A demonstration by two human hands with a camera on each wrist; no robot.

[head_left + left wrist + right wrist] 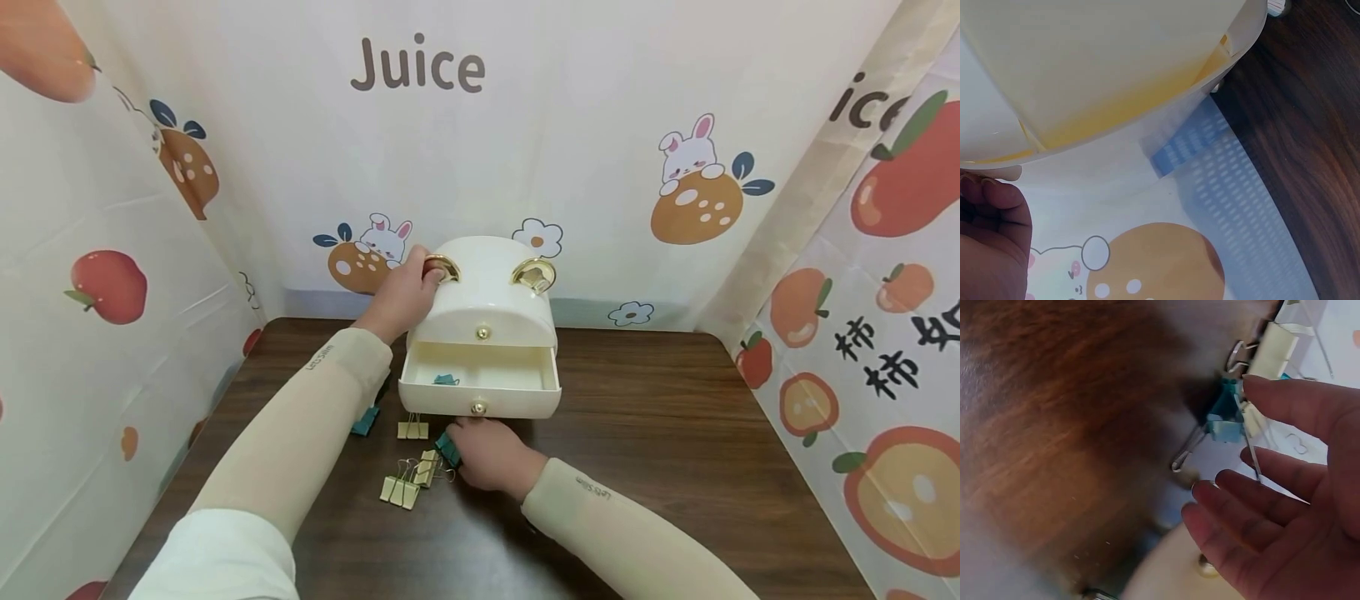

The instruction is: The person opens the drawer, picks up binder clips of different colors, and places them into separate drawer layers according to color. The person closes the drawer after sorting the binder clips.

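A white box [480,260] with two gold ring-like ears [534,275] and gold knobs stands at the back of the table. My left hand [401,296] holds its left ear; in the left wrist view the curled fingers are partly hidden at the box's edge. The lower drawer [525,402] is pulled out, with a teal binder clip [446,380] inside. In front of it, my right hand [491,454] is at another teal binder clip [1225,422], thumb and index fingertips right by its ends, fingers spread. Cream binder clips [400,492] lie beside that clip.
Another cream clip [412,430] lies just before the drawer, and a further teal clip [365,421] sits beside my left forearm. The upper drawer [517,329] is closed. Printed curtains [585,100] surround the dark wooden table [660,433] at the back and sides.
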